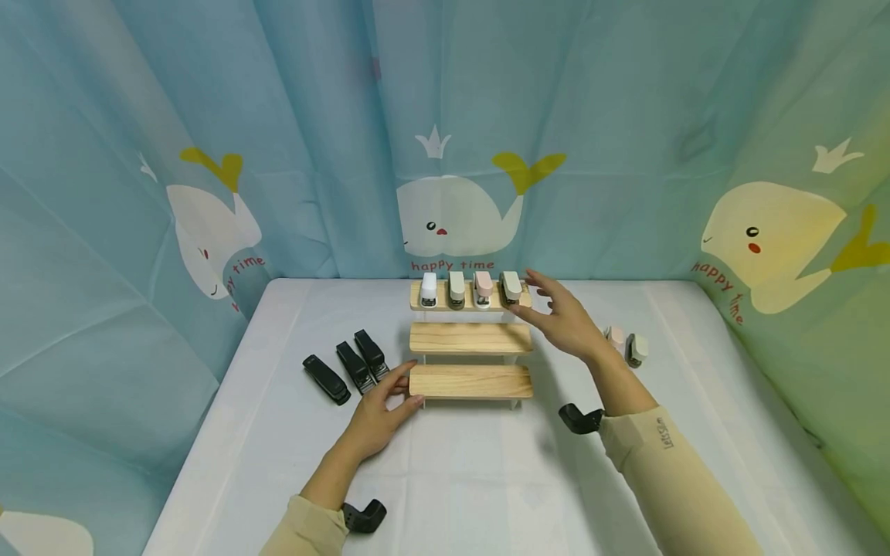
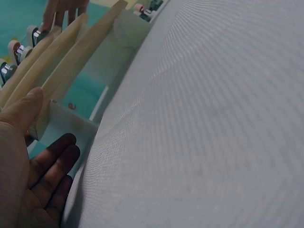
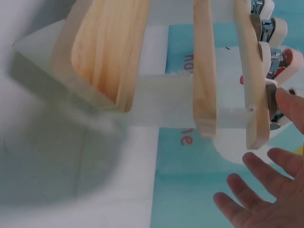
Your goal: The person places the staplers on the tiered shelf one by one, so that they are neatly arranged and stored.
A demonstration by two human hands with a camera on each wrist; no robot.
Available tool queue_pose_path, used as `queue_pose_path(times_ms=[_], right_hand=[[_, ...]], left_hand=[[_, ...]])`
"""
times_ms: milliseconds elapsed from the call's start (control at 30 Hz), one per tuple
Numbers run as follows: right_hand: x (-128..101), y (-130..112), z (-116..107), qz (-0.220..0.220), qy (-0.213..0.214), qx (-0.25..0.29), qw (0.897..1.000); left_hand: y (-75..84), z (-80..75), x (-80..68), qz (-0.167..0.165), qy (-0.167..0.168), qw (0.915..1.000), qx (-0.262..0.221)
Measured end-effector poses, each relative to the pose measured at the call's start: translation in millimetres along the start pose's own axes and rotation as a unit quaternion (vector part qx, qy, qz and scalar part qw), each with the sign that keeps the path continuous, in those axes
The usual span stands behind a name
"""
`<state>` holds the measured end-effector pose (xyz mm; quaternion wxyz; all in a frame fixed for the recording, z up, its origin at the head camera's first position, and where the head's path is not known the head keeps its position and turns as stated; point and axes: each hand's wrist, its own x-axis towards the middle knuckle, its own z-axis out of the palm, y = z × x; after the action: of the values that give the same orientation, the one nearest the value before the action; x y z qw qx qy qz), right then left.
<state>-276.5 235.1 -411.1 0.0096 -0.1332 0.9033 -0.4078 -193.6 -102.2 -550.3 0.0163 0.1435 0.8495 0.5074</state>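
Your left hand [image 1: 378, 413] rests at the left end of the lowest step of the three-step wooden rack [image 1: 470, 337]. Its fingers are straight and loose, and its thumb lies against the end of that bottom board [image 2: 45, 97]. The grip is wide and holds nothing.

Your right hand [image 1: 563, 318] is up by the right end of the top step. Its fingers are spread out and its grip is wide too. Your fingertips are at the grey small stapler [image 1: 511, 286], the one farthest right on the top step. I cannot tell if they touch it.

Count the top step: four small staplers stand in a row. From the left there is a white small stapler [image 1: 429, 289], a beige small stapler [image 1: 456, 289], a pink small stapler [image 1: 483, 288] and then the grey one. The middle step and the bottom step are bare wood.

Left of the rack, three black long staplers [image 1: 345, 367] lie side by side on the white table [image 1: 445, 479], close to your left hand. Right of the rack, two more small pale staplers [image 1: 628, 345] sit together on the table, just behind your right wrist.

A blue whale curtain [image 1: 459, 154] hangs all around the table.
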Motion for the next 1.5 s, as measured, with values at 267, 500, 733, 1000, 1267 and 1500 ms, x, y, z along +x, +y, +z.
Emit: queue_pose_path(times_ms=[267,500,733,1000,1267,1500], right_hand=[[-4.9,8.9,-7.9,0.006,0.001,-0.012,1.0],[-11.3,20.6,-17.0,0.04,-0.003,-0.023,0.999],[-19.3,33.2,-31.6,0.065,-0.006,-0.057,0.996],[-24.2,48.7,-51.5,0.078,-0.019,-0.071,0.994],[-28.5,66.8,-65.0,0.095,-0.034,-0.114,0.988],[-28.6,80.3,-70.5,0.104,-0.051,-0.119,0.986]], left_hand=[[-1.1,-0.1,1.8,0.001,0.004,1.0,0.001],[0.2,0.7,3.5,0.002,0.004,1.0,-0.006],[0.3,1.3,4.3,-0.004,0.006,1.0,-0.005],[-1.1,1.3,4.6,-0.001,0.004,0.9999,-0.011],[-0.7,0.6,4.4,-0.005,0.002,0.9998,-0.018],[-2.6,1.3,3.9,0.001,0.005,0.9999,-0.011]])
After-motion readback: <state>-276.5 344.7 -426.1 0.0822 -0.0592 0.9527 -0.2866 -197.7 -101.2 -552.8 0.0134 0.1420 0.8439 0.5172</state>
